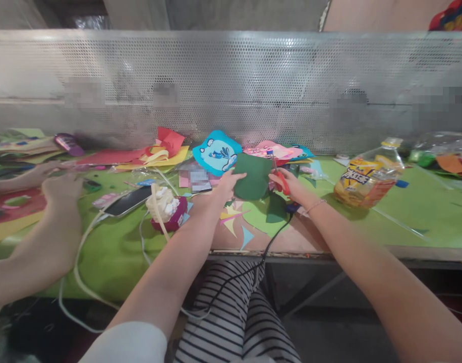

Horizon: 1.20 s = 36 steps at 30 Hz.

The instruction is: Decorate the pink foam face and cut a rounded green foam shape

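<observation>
My left hand (226, 184) pinches the left edge of a dark green foam sheet (252, 176) and holds it up above the table. My right hand (289, 182) is closed round red-handled scissors (279, 179), whose blades meet the sheet's right edge. Below the sheet lie a light green cut-out (259, 216) and small coloured scraps (231, 219).
Another person's arm and hand (62, 189) reach in from the left over red and yellow sheets. On the green table (423, 212) lie a phone (128, 200), a magenta box with white bits (170, 212), a plastic bottle (369, 176) and coloured foam shapes (217, 151). A perforated metal screen (231, 85) backs the table.
</observation>
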### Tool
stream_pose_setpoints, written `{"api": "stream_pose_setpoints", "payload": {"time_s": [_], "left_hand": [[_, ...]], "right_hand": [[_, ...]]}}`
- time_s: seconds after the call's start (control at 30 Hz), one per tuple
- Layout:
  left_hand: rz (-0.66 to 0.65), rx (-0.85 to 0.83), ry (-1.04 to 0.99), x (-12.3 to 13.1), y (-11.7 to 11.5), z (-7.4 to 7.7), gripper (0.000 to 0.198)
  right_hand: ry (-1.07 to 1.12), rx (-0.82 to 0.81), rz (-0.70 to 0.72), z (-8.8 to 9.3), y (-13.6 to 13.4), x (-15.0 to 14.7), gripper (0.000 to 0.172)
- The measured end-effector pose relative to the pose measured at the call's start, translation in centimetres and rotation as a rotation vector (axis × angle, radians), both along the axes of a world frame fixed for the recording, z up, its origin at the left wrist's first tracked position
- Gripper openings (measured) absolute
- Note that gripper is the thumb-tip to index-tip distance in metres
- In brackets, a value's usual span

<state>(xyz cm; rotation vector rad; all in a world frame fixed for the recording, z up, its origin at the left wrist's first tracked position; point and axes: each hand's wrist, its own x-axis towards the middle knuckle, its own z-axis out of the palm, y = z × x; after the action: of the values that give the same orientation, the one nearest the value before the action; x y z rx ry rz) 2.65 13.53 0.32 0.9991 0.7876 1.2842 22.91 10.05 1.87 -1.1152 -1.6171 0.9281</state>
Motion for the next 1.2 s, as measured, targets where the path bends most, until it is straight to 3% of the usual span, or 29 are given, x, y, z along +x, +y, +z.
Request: {"api": "stream_pose_setpoints", "payload": {"time_s": [0.13, 0.37, 0.57, 0.83, 1.2], "left_hand": [[-0.037, 0.023, 0.115, 0.0, -0.3, -0.5, 0.042], [0.156, 0.132, 0.179, -0.4, 0.9, -1.2, 0.032], [0.340, 0.183, 0.125, -0.7, 1.7, -0.9, 0.028], [0.332, 0.273, 0.126, -0.6, 1.0, -0.4, 0.031], [0.324, 0.346, 0.177, -0.5, 1.0, -0.6, 0.030]], "right_hand": [[-0.033, 0.071, 0.036, 0.4, -0.5, 0.0, 0.030], [0.037, 0.068, 0.046, 0.7, -0.7, -0.2, 0.034], [-0.093, 0.007, -0.033, 0.8, -0.6, 0.2, 0.034], [-0.225, -0.032, 0.041, 0.5, -1.0, -0.1, 0.038], [-0.101, -0.057, 0.103, -0.1, -0.4, -0.2, 0.038]]}}
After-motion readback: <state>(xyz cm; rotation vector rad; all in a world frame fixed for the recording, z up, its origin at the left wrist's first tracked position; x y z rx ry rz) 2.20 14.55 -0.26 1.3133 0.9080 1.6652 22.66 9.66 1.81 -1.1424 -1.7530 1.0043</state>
